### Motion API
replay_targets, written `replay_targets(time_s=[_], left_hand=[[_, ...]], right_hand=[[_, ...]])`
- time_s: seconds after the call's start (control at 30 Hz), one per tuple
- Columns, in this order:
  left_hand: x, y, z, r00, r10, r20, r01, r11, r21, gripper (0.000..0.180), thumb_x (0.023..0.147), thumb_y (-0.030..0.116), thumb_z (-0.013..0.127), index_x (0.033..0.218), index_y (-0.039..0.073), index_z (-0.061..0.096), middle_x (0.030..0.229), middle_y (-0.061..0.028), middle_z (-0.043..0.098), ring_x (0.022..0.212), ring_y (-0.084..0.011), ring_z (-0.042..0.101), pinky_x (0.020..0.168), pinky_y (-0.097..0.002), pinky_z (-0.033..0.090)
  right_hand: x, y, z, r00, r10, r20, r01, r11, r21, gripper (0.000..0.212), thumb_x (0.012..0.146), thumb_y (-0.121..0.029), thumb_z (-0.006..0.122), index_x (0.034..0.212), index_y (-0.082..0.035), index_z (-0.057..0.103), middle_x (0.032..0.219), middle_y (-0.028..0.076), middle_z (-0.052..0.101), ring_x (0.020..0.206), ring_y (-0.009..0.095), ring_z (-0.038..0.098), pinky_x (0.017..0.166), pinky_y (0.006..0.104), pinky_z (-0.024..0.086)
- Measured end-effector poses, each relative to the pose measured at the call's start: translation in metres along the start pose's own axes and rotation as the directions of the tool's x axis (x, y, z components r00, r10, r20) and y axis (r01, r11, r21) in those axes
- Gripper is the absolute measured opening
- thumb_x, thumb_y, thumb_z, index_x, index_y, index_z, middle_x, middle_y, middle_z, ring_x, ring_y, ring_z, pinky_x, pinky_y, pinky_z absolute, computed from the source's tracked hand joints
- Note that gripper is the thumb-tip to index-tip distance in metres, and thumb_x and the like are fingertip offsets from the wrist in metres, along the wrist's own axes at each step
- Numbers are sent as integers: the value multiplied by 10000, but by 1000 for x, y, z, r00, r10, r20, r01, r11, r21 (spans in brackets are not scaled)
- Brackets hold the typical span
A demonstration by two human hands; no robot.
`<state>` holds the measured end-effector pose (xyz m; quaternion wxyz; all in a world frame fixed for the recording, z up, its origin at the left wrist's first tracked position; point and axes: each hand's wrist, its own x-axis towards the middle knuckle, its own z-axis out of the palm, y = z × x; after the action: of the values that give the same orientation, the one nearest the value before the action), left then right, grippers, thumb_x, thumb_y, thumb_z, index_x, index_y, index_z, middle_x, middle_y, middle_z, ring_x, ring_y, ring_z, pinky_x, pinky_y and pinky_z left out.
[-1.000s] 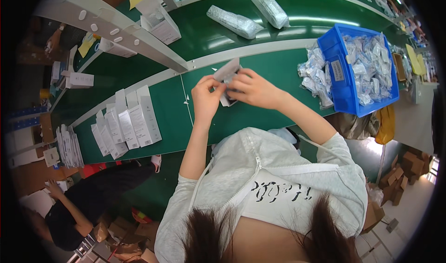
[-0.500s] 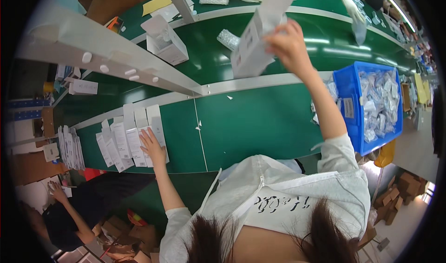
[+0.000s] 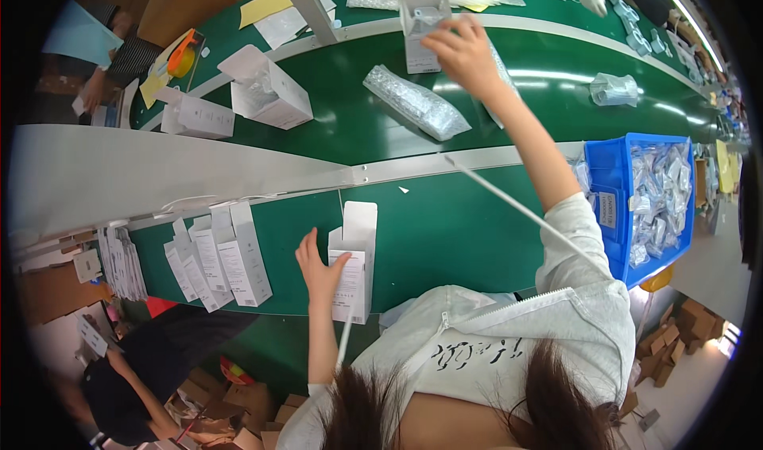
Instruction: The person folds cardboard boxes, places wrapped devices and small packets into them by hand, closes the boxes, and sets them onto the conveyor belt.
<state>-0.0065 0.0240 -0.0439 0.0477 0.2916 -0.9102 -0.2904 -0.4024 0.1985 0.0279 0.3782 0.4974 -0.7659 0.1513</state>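
Observation:
My left hand [image 3: 322, 269] is open beside a white carton [image 3: 350, 287] with raised flaps, near the front edge of the green table. Its thumb lies on the carton's face; the other fingers are apart, left of it. My right hand [image 3: 465, 52] reaches far forward, fingers bent on the side of another white carton [image 3: 423, 52] on the far green surface. That carton's flap is up, and a pale item shows in its opening. Several open white cartons [image 3: 242, 263] stand in a row to the left. A bubble-wrapped packet [image 3: 417, 104] lies near my right forearm.
A blue bin [image 3: 608, 192] of bagged parts stands at the right. A metal rail [image 3: 469, 157] divides the surfaces, with a wide post [image 3: 175, 160] at left. An open carton [image 3: 282, 100] holds bubble wrap. Other people work at far left, lower left and far right.
My left hand has moved right from the carton row, and a carton now stands beside it. My right hand has moved forward and left with its carton. The bubble-wrapped packet now shows more fully.

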Motion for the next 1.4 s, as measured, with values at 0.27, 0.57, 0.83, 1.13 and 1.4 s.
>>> replay_targets(time_s=[0.27,0.57,0.83,1.13,1.4], left_hand=[[11,7,13,879,-108,465,365,780,-509,574,755,140,588,1267,35,348,1242,-153,408,1117,-302,409,945,-349,324],[26,82,-2,946,262,192,-52,704,-708,768,636,51,684,1309,103,317,1236,-153,408,1086,-271,449,887,-328,383],[11,160,24,835,541,97,-445,769,-458,609,594,105,723,1128,84,431,1218,-129,394,1060,-299,446,880,-356,379],[-14,170,58,998,36,60,10,771,-637,619,615,147,760,1008,68,288,1157,-185,408,1004,-315,474,822,-370,400],[-27,137,72,938,132,-321,-311,729,-610,652,598,86,762,997,89,246,1125,-179,381,984,-297,453,828,-372,383]], right_hand=[[-22,-89,87,502,522,689,-492,828,-269,723,640,-262,682,1268,-133,349,836,151,544,695,263,542,564,339,479],[-56,-69,-5,674,346,652,-719,507,475,874,595,-128,600,1366,-254,209,1077,190,511,836,322,552,749,356,466],[-88,-63,-184,232,836,498,52,-521,852,599,705,-119,579,1255,-132,342,1148,128,456,979,231,493,794,348,438],[-78,-175,-137,387,879,-278,-528,458,715,643,610,-10,634,1161,-112,321,1102,114,439,953,227,466,858,333,366],[-80,-182,-151,541,807,-238,-535,549,642,666,553,-45,665,1149,-89,370,1131,150,429,945,290,460,829,358,394]])
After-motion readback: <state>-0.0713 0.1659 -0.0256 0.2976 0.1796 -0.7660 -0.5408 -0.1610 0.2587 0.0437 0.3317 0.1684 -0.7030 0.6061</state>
